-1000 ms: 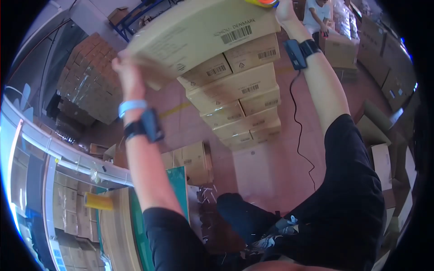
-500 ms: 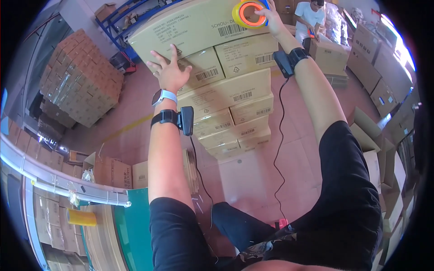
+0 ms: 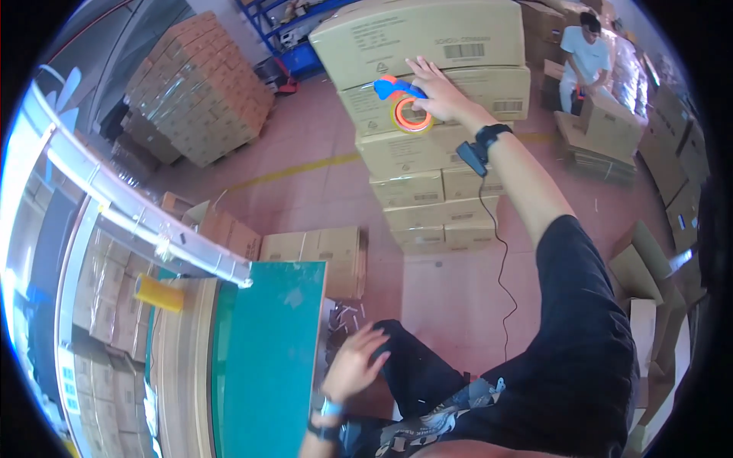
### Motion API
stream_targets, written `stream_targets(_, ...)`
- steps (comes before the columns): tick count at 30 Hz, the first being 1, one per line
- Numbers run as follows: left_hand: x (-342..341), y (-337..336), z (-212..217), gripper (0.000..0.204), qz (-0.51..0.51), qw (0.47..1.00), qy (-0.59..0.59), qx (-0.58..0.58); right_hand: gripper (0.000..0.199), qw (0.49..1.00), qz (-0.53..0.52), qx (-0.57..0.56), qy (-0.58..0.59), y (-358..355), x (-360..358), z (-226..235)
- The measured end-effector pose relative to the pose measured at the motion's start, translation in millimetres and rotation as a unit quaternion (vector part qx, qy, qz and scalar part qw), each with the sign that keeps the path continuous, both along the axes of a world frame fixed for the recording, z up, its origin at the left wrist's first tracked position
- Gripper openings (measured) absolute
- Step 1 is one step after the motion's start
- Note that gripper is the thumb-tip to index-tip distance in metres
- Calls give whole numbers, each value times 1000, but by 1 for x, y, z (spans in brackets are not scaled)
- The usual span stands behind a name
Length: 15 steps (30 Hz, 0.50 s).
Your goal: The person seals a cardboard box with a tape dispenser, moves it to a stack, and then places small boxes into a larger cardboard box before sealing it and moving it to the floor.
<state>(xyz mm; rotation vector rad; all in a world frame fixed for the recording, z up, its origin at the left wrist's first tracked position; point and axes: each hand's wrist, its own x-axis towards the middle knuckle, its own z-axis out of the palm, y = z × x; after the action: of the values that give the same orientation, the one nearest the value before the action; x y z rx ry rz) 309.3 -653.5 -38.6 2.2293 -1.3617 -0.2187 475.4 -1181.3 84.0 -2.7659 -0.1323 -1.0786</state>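
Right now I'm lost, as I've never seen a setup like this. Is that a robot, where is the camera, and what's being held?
No robot here: these are a person's own bare hands. The picture comes from the left of two wide cameras worn on the head, looking down, so straight edges bend. The right hand has a tape dispenser in its grip, in front of a tall stack of cartons. A dark device is strapped near that wrist. The left hand is open and holds nothing, beside a green tabletop. A yellow roll lies further left. At upper right, another person is beside a carton.
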Motion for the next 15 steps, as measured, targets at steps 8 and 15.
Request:
stream_targets(8, -231, 221, -103, 40, 464, 877, 82, 96, 51, 991, -130, 9, -19, 25, 72, -14)
stream_targets(15, -281, 283, -57, 15, 614, 784, -77, 44, 65, 980, -175, 90, 13, 10, 114, -22)
